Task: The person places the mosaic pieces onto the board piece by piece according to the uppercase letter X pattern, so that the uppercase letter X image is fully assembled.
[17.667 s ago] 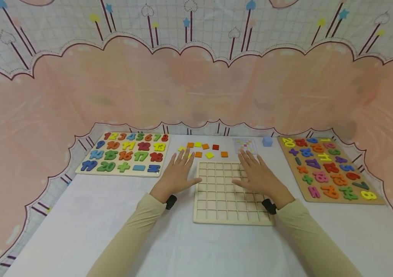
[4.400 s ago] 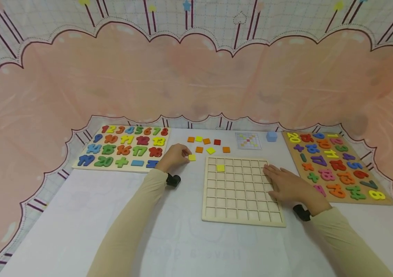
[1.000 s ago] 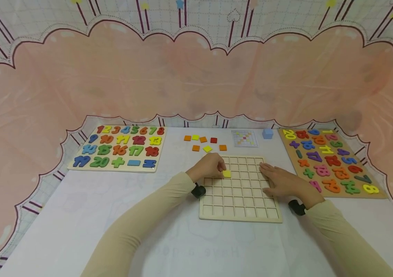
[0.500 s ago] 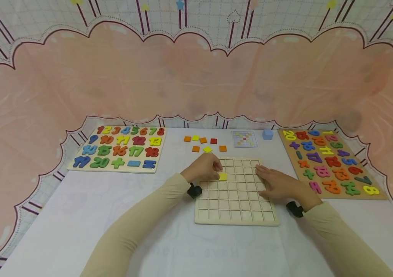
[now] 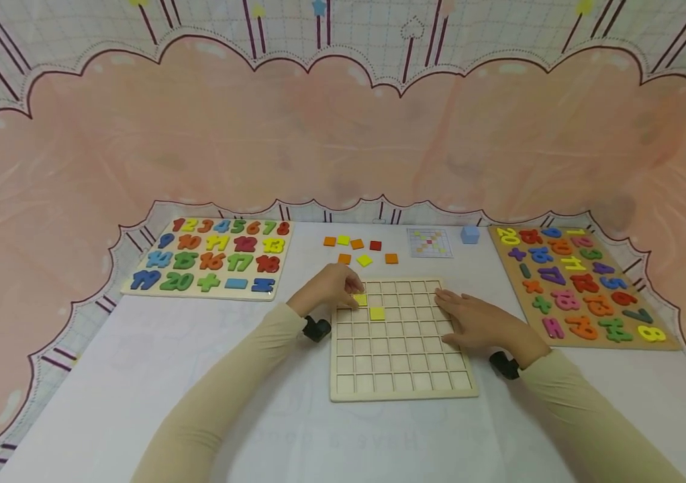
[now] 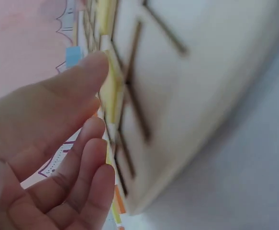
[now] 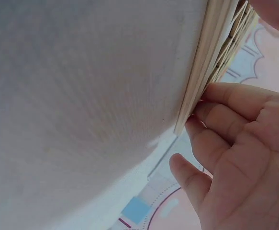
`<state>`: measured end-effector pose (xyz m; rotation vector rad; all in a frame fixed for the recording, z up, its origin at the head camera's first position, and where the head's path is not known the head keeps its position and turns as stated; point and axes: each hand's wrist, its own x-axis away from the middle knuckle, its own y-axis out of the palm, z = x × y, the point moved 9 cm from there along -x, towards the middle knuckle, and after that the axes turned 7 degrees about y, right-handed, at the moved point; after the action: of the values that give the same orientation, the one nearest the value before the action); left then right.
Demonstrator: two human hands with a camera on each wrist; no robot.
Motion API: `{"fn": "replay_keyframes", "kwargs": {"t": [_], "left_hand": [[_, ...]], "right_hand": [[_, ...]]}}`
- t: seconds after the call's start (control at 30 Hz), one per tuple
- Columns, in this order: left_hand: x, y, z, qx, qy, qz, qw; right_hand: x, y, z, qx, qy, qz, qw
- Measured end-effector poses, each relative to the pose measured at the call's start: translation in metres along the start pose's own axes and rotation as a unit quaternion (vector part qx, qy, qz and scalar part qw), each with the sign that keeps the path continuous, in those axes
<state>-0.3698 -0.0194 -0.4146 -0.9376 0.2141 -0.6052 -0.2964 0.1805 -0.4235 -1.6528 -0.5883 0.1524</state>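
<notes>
A pale wooden grid board (image 5: 401, 364) lies in front of me. My left hand (image 5: 326, 290) is over its upper left part, thumb and fingertips pinching a yellow tile (image 5: 361, 300) in the second row. In the left wrist view, the thumb is at one end of that tile (image 6: 111, 96) and the other fingers are curled below. A second yellow tile (image 5: 376, 313) sits one cell lower and to the right. My right hand (image 5: 480, 323) rests along the board's right edge with fingers extended; in the right wrist view its fingertips touch the wooden edge (image 7: 196, 81).
Beyond the board lie loose tiles: several orange (image 5: 391, 258), two yellow (image 5: 364, 260) and one red (image 5: 376, 245). A printed grid card (image 5: 439, 251) and a blue cube (image 5: 470, 235) are behind. Number puzzle boards stand left (image 5: 222, 294) and right (image 5: 597, 343).
The board has slid left and toward me, with both hands moving along. The second yellow tile is now on the board; the left hand has shifted from it to the first one.
</notes>
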Motion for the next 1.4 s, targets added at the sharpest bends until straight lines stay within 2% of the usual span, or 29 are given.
{"fn": "replay_keyframes", "kwargs": {"t": [0.13, 0.27, 0.53, 0.87, 1.4], "left_hand": [[0.003, 0.004, -0.001, -0.009, 0.004, -0.004, 0.9999], [0.003, 0.004, 0.0, -0.005, 0.008, 0.007, 0.9999], [-0.005, 0.004, -0.003, 0.006, 0.004, 0.019, 0.9998], [-0.012, 0.007, -0.012, 0.03, -0.002, 0.014, 0.9994], [-0.01, 0.006, -0.009, 0.02, 0.018, 0.001, 0.9996]], "right_hand": [[0.0, 0.0, 0.001, 0.007, 0.0, 0.0, 1.0], [0.001, 0.0, 0.002, 0.009, 0.0, 0.0, 1.0], [0.003, -0.004, 0.005, 0.009, 0.008, 0.004, 0.9999], [0.001, -0.002, 0.01, -0.016, 0.009, -0.001, 0.9998], [0.0, -0.003, 0.008, -0.015, 0.006, 0.005, 0.9999]]}}
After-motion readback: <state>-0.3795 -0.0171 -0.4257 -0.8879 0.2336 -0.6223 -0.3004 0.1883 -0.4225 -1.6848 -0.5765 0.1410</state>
